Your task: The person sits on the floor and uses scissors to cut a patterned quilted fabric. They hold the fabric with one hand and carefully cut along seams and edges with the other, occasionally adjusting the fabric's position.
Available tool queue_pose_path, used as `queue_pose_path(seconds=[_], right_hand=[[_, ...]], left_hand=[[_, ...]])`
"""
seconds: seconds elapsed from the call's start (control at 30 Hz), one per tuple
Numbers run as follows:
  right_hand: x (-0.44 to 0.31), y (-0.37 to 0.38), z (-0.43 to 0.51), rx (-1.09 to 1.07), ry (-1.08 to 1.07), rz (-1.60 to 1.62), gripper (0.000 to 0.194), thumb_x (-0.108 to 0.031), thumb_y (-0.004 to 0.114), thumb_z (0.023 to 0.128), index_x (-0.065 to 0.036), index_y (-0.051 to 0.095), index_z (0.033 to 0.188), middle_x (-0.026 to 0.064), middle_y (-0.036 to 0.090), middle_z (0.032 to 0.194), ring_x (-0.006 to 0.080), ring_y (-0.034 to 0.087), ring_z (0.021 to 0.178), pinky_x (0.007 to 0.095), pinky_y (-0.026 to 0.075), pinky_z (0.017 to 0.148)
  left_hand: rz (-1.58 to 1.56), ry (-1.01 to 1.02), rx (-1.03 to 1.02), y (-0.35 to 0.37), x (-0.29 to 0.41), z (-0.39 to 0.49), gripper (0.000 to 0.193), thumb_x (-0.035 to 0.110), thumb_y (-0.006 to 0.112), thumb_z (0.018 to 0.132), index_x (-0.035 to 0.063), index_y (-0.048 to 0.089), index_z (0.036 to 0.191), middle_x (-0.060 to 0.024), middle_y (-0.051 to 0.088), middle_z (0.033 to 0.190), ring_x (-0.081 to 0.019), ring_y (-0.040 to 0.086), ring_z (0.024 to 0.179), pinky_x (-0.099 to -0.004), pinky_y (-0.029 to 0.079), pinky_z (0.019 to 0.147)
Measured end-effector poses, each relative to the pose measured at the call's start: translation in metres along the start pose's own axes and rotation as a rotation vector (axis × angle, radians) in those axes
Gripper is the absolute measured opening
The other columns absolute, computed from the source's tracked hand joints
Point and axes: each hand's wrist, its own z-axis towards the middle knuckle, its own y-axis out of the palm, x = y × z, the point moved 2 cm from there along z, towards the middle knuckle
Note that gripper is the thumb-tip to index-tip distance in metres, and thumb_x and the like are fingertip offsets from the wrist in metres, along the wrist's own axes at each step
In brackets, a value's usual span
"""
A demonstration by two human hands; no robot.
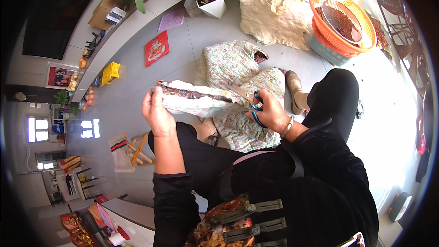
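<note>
My left hand [158, 111] pinches the far left end of a padded garment piece [195, 97], stretched sideways in front of me. White wadding and dark floral lining show along its edge. In my right hand [271, 111] is a pair of scissors with blue handles [257, 104]; the blades point left and lie at the right end of the stretched piece. Whether the blade tips are apart I cannot tell. Below and behind, the quilted patterned garment [229, 61] spreads over the floor between my legs, with a dark-lined opening at its upper right.
Cream wadding [274, 19] lies on the floor ahead. To its right, an orange plastic basket [313, 15] holding a sieve of reddish kernels stands on a grey-green tub [329, 49]. A white planter [214, 7], red mat [157, 48], yellow stool [110, 73] and wooden folding stool [140, 151] stand or lie around.
</note>
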Motion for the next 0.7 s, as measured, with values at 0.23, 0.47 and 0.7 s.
queue_pose_path(seconds=[0.23,0.47,0.7], right_hand=[[-0.003,-0.001,0.013,0.092,0.025,-0.103,0.054,-0.024,0.085,0.064,0.001,0.052,0.098,0.0191,0.062,0.093,0.0357,0.062,0.09,0.042,0.049,0.077],[0.003,-0.009,0.027,0.292,0.029,0.224,0.042,-0.018,0.083,0.067,0.0,0.052,0.089,0.0118,0.06,0.078,0.0201,0.059,0.069,0.0341,0.049,0.066],[-0.012,-0.057,0.012,0.322,0.19,1.081,0.024,-0.015,0.072,0.082,-0.004,0.053,0.091,0.0151,0.063,0.108,0.0202,0.063,0.096,0.0322,0.051,0.081]], left_hand=[[0.014,0.168,-0.058,0.015,0.064,0.054,0.007,0.006,0.062,0.091,-0.0003,0.063,0.09,-0.0052,0.065,0.088,-0.0114,0.061,0.08,-0.0261,0.05,0.075],[0.352,0.222,-0.038,0.026,0.052,0.146,0.018,0.011,0.063,0.092,-0.0039,0.064,0.101,-0.005,0.065,0.093,-0.0106,0.059,0.084,-0.0261,0.048,0.078],[0.313,-0.295,-0.544,0.054,-0.129,0.078,0.031,0.014,0.067,0.087,0.003,0.06,0.115,-0.004,0.065,0.107,-0.0121,0.061,0.094,-0.0274,0.05,0.084]])
